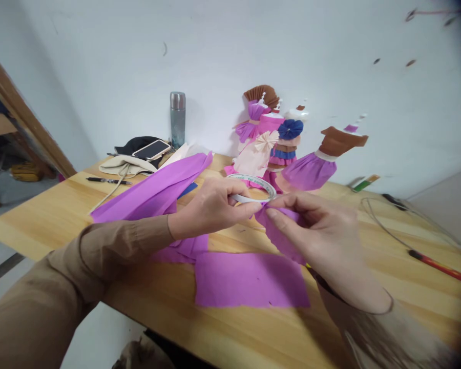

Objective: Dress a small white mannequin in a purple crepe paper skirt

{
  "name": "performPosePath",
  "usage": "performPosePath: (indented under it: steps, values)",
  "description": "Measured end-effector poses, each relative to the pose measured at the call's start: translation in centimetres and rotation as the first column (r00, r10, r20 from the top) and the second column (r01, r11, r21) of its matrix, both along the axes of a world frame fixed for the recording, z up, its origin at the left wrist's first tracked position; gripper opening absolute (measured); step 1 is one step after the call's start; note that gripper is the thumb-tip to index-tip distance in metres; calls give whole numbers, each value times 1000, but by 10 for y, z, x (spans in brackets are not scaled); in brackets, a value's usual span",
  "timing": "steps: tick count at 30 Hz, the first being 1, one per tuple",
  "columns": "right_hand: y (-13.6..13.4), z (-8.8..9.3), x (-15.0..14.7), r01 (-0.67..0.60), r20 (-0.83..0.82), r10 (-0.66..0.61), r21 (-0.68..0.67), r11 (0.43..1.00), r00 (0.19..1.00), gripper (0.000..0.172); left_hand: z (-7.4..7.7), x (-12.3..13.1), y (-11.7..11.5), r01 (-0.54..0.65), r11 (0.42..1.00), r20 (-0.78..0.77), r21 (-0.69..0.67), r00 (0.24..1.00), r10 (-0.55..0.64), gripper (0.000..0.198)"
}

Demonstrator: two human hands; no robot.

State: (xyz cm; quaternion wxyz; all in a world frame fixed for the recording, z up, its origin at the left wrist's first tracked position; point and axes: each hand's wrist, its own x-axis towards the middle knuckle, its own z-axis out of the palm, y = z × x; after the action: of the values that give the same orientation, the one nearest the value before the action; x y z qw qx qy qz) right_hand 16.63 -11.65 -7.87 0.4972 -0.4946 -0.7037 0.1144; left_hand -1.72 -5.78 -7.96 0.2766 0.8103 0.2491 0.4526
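Observation:
My left hand (pixel 218 205) is closed around the edge of a roll of tape (pixel 271 190), a white ring with print on its inner core. In a pinch, my right hand (pixel 318 225) grips a small gathered piece of purple crepe paper (pixel 280 233). The fingertips of both hands nearly meet where the tape and the purple paper come together. Below them, a flat purple rectangle (pixel 249 282) lies on the wooden table (pixel 169 312). Larger folded purple sheets (pixel 149 192) lie to the left, partly behind my left forearm.
Several miniature paper dresses on small stands (pixel 261 138) are at the back, with one purple and brown dress (pixel 315 164) nearer. A steel bottle (pixel 177 118), a phone (pixel 151 149) and a pen (pixel 108 181) sit at left. A red-handled corded tool (pixel 441 267) lies right.

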Motion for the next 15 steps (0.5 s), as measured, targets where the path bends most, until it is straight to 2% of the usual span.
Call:
performPosePath:
  steps: [8,15]
  values:
    - [5,-6,4,9,-3,-9,-38,999,1000,10,-1,0,0,-6,1000,-10,29,1000,6,34]
    - [6,-5,5,10,-48,-12,-48,999,999,19,0,1,-1,-13,999,-9,47,1000,14,34]
